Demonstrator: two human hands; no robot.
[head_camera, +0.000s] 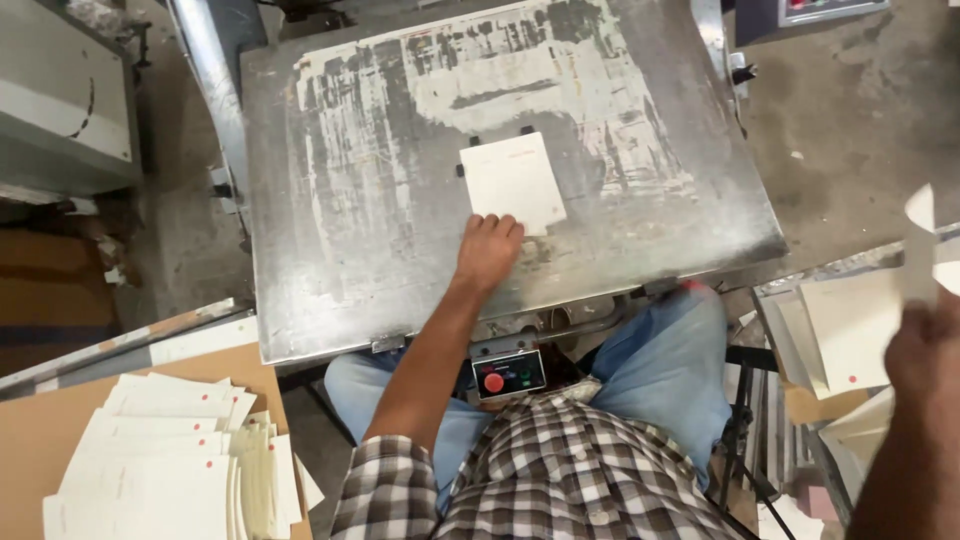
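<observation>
Nearest to us, at 6 o'clock, we see our own checked shirt (560, 470) and blue jeans (670, 370), knees apart under the machine. Between the knees sits a small control box (509, 374) with a red round button and a green one.

At 8 o'clock a stack of white cards (165, 465) with small red dots lies fanned on a brown board (40, 430). At 4 o'clock our right hand (925, 350) is raised near the frame edge and blurred; it holds a white sheet (920, 240) that stands up from the fingers, though we cannot tell how the grip closes. Just beside it, more pale card sheets (850, 330) lie piled on a side rack.

Moving up past the centre, our left arm reaches from 7 o'clock across the front edge of the metal worktop (330, 230), a scuffed steel plate streaked with white residue. Our left hand (487, 250) lies palm down on the plate, fingers narrow and curled together, their tips touching the near edge of a white card (512, 182). That card lies flat near the middle of the plate, slightly turned, with small dark stops just beside its far edge and its left edge.

Farther, at 1 o'clock, a grey panel (825, 10) with buttons shows at the corner, and at 10 o'clock a grey machine housing (65, 90) stands on the concrete floor (860, 130).
</observation>
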